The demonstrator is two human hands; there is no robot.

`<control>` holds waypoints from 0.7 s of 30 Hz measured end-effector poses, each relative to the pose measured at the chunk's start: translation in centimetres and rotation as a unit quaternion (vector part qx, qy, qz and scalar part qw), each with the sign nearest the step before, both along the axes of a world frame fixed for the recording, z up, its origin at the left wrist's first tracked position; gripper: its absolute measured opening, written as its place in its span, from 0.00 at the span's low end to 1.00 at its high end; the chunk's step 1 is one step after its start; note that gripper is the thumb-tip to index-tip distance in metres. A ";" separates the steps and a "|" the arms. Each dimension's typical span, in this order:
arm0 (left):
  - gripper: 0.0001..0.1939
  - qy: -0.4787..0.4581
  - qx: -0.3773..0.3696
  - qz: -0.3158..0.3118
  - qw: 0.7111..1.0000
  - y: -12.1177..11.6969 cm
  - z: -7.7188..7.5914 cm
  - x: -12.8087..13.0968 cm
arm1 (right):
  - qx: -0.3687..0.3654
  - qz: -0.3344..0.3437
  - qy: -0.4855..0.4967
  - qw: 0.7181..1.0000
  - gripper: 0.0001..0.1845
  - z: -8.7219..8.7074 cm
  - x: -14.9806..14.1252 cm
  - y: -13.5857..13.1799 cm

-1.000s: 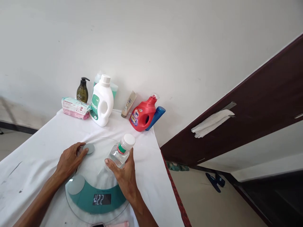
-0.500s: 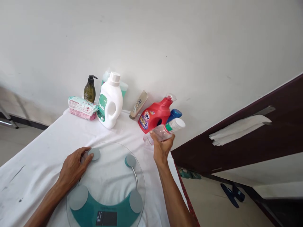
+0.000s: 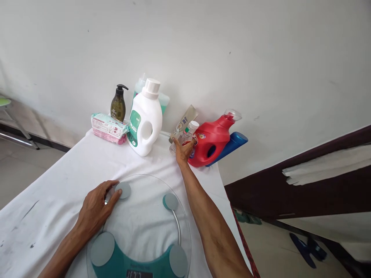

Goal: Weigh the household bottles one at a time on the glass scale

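Observation:
My right hand (image 3: 183,150) is closed around a clear plastic bottle (image 3: 187,133) with a white cap, at the far side of the table. The bottle stands nearly upright, in front of a beige tube (image 3: 188,114) and beside a red detergent jug (image 3: 218,131). Nearer me lies a round glass bathroom scale (image 3: 139,256) with grey pads, a teal band and a lit display. My left hand (image 3: 97,206) grips the scale's far left rim, thumb on a pad; its other fingertips are partly hidden.
A white detergent jug (image 3: 149,112) stands at the back, with a wipes pack (image 3: 108,127) and a dark pump bottle (image 3: 118,105) to its left. A blue bottle (image 3: 230,148) leans behind the red jug. The white-covered table (image 3: 66,173) meets the wall (image 3: 185,46).
My right hand has carried the clear bottle left and back, from in front of the red jug to beside it, and made it more upright. My left hand stays on the scale.

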State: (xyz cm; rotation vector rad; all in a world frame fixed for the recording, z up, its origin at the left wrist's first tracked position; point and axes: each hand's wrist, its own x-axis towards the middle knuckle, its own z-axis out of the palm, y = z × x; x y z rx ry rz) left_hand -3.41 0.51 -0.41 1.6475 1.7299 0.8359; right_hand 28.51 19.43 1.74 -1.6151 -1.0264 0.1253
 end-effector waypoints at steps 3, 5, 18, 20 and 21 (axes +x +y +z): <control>0.26 0.000 0.008 -0.003 1.000 0.0 0.1 0.0 | -0.005 0.008 -0.008 1.000 0.46 0.2 0.0 -0.1; 0.26 0.002 0.009 -0.007 1.000 -0.1 0.2 0.0 | -0.002 0.015 -0.022 1.000 0.48 0.8 0.0 -1.0; 0.24 0.004 0.000 -0.029 1.000 -0.5 0.7 -0.1 | -0.090 0.303 -0.146 0.937 0.19 -0.1 -4.8 -14.3; 0.23 0.001 0.004 -0.031 1.000 -0.5 0.6 -0.1 | -0.077 0.282 -0.129 0.947 0.22 1.1 -4.7 -13.9; 0.23 0.001 0.003 -0.032 0.999 -0.5 0.6 -0.1 | -0.067 0.269 -0.117 0.954 0.24 2.0 -4.7 -13.3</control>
